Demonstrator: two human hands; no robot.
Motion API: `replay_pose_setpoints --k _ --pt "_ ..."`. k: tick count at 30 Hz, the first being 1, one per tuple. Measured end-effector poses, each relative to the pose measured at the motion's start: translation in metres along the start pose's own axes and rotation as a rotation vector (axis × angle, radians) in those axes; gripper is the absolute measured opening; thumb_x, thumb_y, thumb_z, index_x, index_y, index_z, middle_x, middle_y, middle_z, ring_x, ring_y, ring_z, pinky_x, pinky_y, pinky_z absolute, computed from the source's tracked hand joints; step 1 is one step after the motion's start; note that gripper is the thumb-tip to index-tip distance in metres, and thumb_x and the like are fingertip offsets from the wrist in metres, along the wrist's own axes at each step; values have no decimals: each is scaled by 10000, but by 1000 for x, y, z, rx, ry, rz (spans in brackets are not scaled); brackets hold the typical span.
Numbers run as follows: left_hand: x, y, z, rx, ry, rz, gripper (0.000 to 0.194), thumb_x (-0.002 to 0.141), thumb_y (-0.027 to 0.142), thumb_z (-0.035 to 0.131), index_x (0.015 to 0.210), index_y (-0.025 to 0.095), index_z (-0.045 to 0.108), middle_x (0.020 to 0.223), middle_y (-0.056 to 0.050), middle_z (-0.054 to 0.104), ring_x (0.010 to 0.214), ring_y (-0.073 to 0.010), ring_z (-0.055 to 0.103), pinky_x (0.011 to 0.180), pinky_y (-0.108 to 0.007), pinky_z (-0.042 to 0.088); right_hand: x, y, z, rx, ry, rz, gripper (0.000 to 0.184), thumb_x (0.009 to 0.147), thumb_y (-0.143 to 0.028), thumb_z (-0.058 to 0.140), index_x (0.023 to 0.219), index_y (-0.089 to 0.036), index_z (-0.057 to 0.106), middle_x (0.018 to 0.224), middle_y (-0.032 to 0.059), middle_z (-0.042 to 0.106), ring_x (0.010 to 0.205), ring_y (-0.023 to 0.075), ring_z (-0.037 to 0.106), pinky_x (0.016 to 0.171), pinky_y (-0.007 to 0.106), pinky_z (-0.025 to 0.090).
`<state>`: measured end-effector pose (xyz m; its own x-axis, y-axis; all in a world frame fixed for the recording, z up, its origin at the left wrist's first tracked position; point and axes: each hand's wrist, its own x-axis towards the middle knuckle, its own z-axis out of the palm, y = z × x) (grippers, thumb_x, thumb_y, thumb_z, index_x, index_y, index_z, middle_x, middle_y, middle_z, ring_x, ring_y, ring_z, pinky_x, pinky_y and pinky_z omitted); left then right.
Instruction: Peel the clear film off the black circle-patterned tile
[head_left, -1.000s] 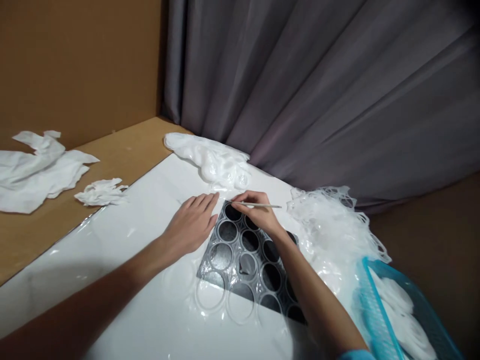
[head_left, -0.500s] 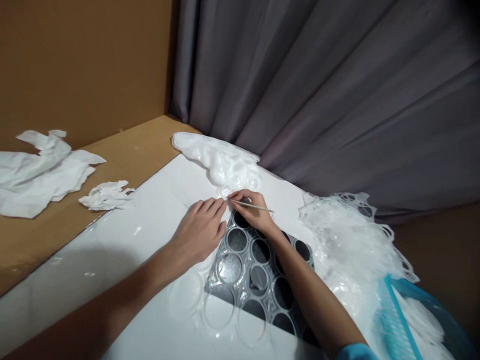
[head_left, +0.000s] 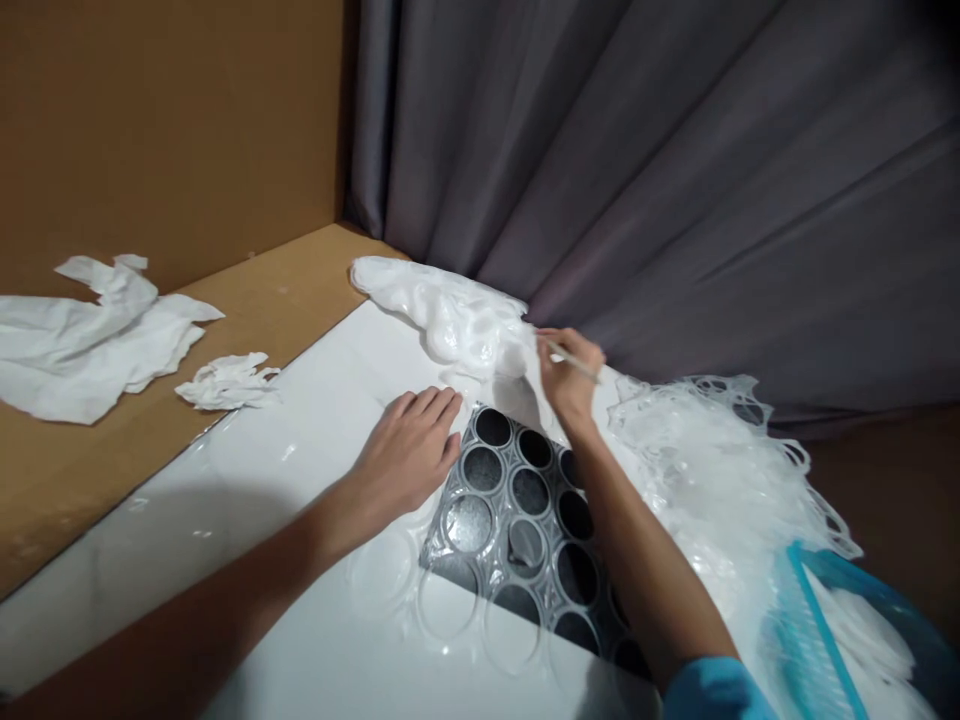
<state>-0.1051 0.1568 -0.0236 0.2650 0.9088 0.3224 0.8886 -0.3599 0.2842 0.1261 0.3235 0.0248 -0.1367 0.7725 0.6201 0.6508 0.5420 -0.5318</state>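
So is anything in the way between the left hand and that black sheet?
Only the clear ringed plastic, which lies over the black sheet; sideways, nothing visible stands between the sheet's edge and the left hand.

Your R hand (head_left: 570, 378), w/ thin stick (head_left: 574, 361), is now apart from your L hand (head_left: 411, 450), at R end of far white pile (head_left: 465, 330).

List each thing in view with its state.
Left hand: open, palm down
Right hand: closed on thin stick
Ringed clear sheet: flat, partly over black panel
Clear scraps: tangled heap
Blue basket: holds white pieces
Small tissue: crumpled
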Motion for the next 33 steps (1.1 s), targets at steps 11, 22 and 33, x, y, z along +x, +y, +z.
replay_pose_setpoints --k 11,22,33 --pt "-6 -6 -7 13 -25 45 552 1177 364 307 1650 140 482 1628 -173 600 1512 -332 525 1266 -551 366 -133 -22 -248 -653 -116 241 349 976 -552 681 1027 -269 880 999 88 868 771 317 790 659 420 578" --pt "-57 3 -27 42 -90 52 549 1177 426 319 1628 210 545 1651 -131 595 1512 -333 543 1224 -532 417 -122 -89 -218 -131 -512 222 234 1022 -488 744 1024 -274 839 1121 75 857 960 280 814 816 391 637" --pt "-68 24 -27 56 -21 -34 553 1192 395 359 1709 206 414 1702 -115 545 1533 -304 522 1267 -504 387 -98 -79 -55 431 -601 132 88 995 -336 808 937 -270 813 1169 59 844 1097 268 802 1058 471 601"
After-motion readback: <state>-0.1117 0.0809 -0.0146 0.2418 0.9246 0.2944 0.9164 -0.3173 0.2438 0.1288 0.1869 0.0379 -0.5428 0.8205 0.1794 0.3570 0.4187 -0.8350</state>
